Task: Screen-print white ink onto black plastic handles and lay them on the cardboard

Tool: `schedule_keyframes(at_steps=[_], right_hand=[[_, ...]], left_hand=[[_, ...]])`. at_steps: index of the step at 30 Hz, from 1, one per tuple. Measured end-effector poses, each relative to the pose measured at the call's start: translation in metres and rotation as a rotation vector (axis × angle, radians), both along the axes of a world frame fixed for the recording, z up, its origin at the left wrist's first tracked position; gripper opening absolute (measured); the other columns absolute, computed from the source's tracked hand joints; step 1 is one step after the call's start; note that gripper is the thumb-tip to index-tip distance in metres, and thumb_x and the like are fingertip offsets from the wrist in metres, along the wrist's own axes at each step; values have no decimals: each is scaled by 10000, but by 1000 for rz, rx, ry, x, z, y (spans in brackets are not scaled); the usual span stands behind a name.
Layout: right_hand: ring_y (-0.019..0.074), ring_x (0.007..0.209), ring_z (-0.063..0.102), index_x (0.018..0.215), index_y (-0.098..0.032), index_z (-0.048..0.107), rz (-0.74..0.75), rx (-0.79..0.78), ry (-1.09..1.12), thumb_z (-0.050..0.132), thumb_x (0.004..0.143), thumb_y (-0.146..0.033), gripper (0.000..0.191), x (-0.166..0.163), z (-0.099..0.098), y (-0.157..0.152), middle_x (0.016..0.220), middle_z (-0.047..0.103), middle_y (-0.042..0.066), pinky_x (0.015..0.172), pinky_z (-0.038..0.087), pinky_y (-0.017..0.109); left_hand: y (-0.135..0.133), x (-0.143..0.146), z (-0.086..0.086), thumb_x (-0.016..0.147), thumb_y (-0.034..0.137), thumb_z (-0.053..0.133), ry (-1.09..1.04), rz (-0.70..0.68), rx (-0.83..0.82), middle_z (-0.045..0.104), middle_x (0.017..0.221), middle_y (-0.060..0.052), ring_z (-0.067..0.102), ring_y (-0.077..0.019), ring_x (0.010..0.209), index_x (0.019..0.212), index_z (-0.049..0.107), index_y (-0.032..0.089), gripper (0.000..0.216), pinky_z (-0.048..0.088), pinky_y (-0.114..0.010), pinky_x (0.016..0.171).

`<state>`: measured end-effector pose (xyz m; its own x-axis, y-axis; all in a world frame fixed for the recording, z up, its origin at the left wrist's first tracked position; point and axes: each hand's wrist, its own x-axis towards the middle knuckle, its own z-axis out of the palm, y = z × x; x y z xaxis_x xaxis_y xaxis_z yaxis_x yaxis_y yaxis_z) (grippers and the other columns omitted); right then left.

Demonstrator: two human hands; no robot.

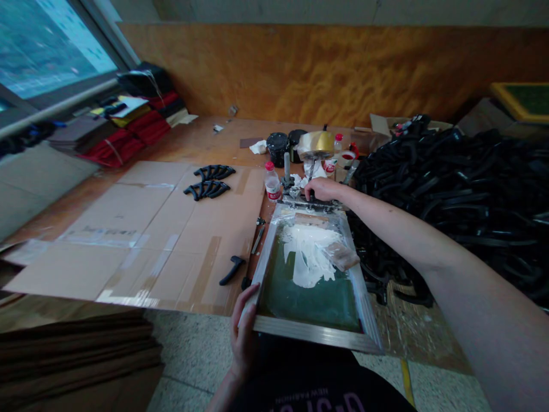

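A screen printing frame (315,336) with a metal border and green mesh lies in front of me, its near edge close to my body. My left hand (245,320) grips its near left corner, thumb on top. White ink (306,252) is smeared over the far half of the mesh, and an ink-coated squeegee (341,255) rests on the right of it. At the far end, a metal hinge clamp (295,200) joins the frame. Over that clamp my right hand (321,190) is closed with fingers pointing down; what they pinch is hidden.
Left of the frame lies flat cardboard (146,229) bearing rows of black curved handles (208,189) and one single handle (232,270). A large heap of black parts (463,194) rises on the right. Behind stand a red-capped bottle (273,186) and black tubs (278,150).
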<state>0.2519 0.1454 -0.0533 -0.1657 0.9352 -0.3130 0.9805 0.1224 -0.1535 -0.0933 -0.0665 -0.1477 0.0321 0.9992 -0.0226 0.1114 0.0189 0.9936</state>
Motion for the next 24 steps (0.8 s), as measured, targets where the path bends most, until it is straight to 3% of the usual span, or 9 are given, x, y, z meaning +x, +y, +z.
schedule_keyframes(at_steps=[3, 5, 9, 11, 14, 18, 21, 24], right_hand=[[178, 946, 648, 986, -224, 754, -88, 95, 31, 481, 793, -85, 362, 0, -3, 0, 1023, 739, 18, 773, 448, 222], [200, 989, 644, 1077, -212, 721, -176, 175, -3, 507, 858, -228, 306, -1, -7, -2, 1077, 725, 59, 810, 455, 251], [291, 1001, 649, 1051, -144, 726, -315, 157, -154, 510, 850, -554, 506, -3, -11, -5, 1080, 706, 171, 797, 481, 336], [282, 1003, 647, 1071, -153, 722, -276, 116, -142, 548, 842, -498, 449, -3, -7, -4, 1098, 704, 154, 784, 482, 328], [201, 974, 647, 1075, -212, 725, -76, -3, -23, 626, 783, -240, 310, 0, 2, 0, 1068, 727, 45, 778, 461, 248], [160, 914, 648, 956, -206, 759, 16, -58, 63, 516, 734, -40, 369, 5, 8, 0, 984, 743, 3, 733, 443, 202], [159, 953, 640, 1078, -211, 712, -62, 72, 99, 524, 768, -86, 383, 4, 2, -4, 1066, 725, 12, 761, 444, 202], [220, 991, 641, 1103, -188, 695, -242, 186, -24, 554, 847, -349, 335, -2, -6, -10, 1090, 714, 87, 800, 461, 268]], left_hand=[[0, 0, 1, 887, 455, 464, -32, 4, -40, 653, 1178, -104, 592, -272, 1119, 1141, 637, 199, 401, 476, -413, 949], [0, 0, 1, 879, 461, 471, -39, 8, -50, 654, 1175, -98, 593, -268, 1113, 1133, 641, 202, 401, 473, -412, 949], [-1, 0, 0, 877, 464, 483, -45, 19, -44, 642, 1200, -98, 587, -265, 1129, 1132, 640, 212, 391, 475, -400, 951], [-1, 0, 0, 880, 470, 481, -37, 12, -50, 642, 1197, -105, 591, -271, 1123, 1135, 638, 212, 395, 481, -404, 943], [0, 0, 1, 884, 480, 474, -19, 1, -52, 649, 1176, -108, 596, -279, 1115, 1133, 641, 209, 405, 483, -422, 942], [0, -1, 0, 885, 474, 480, -17, 13, -32, 646, 1185, -105, 596, -269, 1118, 1133, 643, 208, 399, 490, -406, 935], [-1, -1, -1, 905, 453, 451, -8, -1, -28, 647, 1188, -107, 603, -261, 1111, 1154, 629, 202, 396, 505, -391, 910], [0, -1, -2, 900, 453, 452, 0, 6, -22, 653, 1182, -105, 600, -274, 1121, 1147, 631, 202, 395, 507, -408, 913]])
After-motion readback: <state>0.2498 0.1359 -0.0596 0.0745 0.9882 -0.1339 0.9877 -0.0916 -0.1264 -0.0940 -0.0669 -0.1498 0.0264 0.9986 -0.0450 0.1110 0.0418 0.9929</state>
